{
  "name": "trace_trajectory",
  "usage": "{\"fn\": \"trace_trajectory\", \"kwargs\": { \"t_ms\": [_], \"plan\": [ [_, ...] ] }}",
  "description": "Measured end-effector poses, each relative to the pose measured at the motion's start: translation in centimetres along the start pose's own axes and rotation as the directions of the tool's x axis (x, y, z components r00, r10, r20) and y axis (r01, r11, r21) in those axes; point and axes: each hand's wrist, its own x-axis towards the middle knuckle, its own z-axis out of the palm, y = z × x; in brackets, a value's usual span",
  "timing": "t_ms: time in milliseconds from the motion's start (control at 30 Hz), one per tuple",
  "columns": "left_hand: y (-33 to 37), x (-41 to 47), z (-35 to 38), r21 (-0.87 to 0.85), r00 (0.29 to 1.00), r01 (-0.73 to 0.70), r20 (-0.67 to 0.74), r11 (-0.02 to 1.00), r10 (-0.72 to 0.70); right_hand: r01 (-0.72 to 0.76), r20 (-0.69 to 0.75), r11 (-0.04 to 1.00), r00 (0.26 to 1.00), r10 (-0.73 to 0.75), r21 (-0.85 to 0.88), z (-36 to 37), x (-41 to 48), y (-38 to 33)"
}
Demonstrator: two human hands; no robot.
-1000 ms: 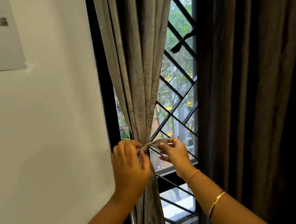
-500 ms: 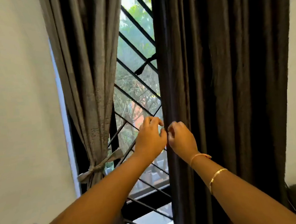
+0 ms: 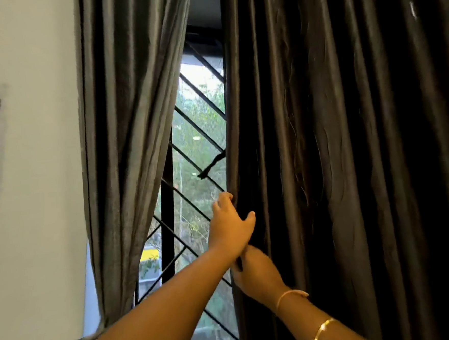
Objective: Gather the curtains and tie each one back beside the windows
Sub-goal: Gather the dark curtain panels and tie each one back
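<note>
Hanging loose beside the window (image 3: 202, 134), the dark curtain (image 3: 350, 161) is still covering its half, while the grey curtain (image 3: 126, 150) is staying tied at left. Level a moment ago, the hands are now stacking on the dark curtain's edge: the left hand (image 3: 230, 228) is curling round it, and the right hand (image 3: 257, 272) is gripping just below.

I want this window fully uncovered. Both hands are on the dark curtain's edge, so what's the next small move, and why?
Probably sweep that edge rightward, bunching the folds. The left hand and right hand grip the inner edge of the dark curtain, which hangs spread across the window grille, while the grey curtain is already gathered.
</note>
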Motion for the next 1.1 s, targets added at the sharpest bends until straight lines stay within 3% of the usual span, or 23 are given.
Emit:
{"fn": "trace_trajectory", "kwargs": {
  "t_ms": [67,167,233,300,333,400,467,533,633,700,800,933,1100],
  "plan": [
    [0.1,1.1,-0.6,0.013,0.999,0.01,-0.035,1.0,-0.01,0.074,0.098,0.992,0.992,-0.084,0.101,0.0,0.8,-0.6],
    [-0.2,2.8,-2.0,0.093,0.99,0.002,-0.143,0.996,0.011,0.058,0.249,0.983,0.963,-0.101,0.175,-0.7,2.0,-1.0],
    [-0.7,3.9,-2.7,0.128,0.984,-0.001,-0.176,0.992,0.024,0.022,0.245,0.986,0.967,-0.063,0.165,-1.5,2.8,-1.0],
    [-1.3,4.4,-3.1,0.19,0.986,-0.017,-0.158,0.982,0.047,-0.002,0.082,0.997,0.997,-0.004,0.075,-2.6,3.5,-0.9],
    [-1.5,4.5,-3.3,0.218,0.987,-0.049,-0.14,0.975,0.081,-0.016,-0.066,0.998,0.998,0.013,-0.056,-3.3,3.9,-0.9],
    [-1.9,4.6,-3.4,0.27,0.982,-0.14,-0.082,0.952,0.168,-0.12,-0.353,0.952,0.935,0.014,-0.28,-4.8,4.4,-1.2],
    [-2.2,4.8,-3.5,0.335,0.969,-0.222,-0.025,0.916,0.245,-0.214,-0.479,0.925,0.877,0.04,-0.314,-6.2,5.0,-1.0],
    [-2.1,4.8,-3.6,0.361,0.962,-0.257,0.01,0.896,0.272,-0.271,-0.449,0.91,0.887,0.109,-0.314,-7.1,5.7,-0.4],
    [-1.7,4.6,-3.2,0.303,0.974,-0.215,-0.008,0.929,0.228,-0.322,-0.327,0.945,0.901,0.285,-0.064,-7.7,6.7,0.4],
    [-1.9,4.3,-2.5,0.304,0.982,-0.164,-0.038,0.939,0.184,-0.366,-0.315,0.93,0.884,0.346,-0.007,-7.4,6.7,0.6],
    [-2.7,3.7,-1.8,0.314,0.991,-0.117,-0.017,0.942,0.129,-0.291,-0.326,0.953,0.911,0.251,-0.08,-5.9,5.9,0.0],
    [-4.2,2.8,-1.3,0.232,0.989,-0.138,0.09,0.963,0.12,-0.102,-0.288,0.994,0.954,0.086,-0.041,-2.1,4.4,-2.0],
    [-5.8,0.7,-0.2,0.231,0.956,-0.258,0.202,0.938,0.213,-0.075,-0.322,0.996,0.943,0.086,0.048,0.6,2.5,-2.0]
  ]
}}
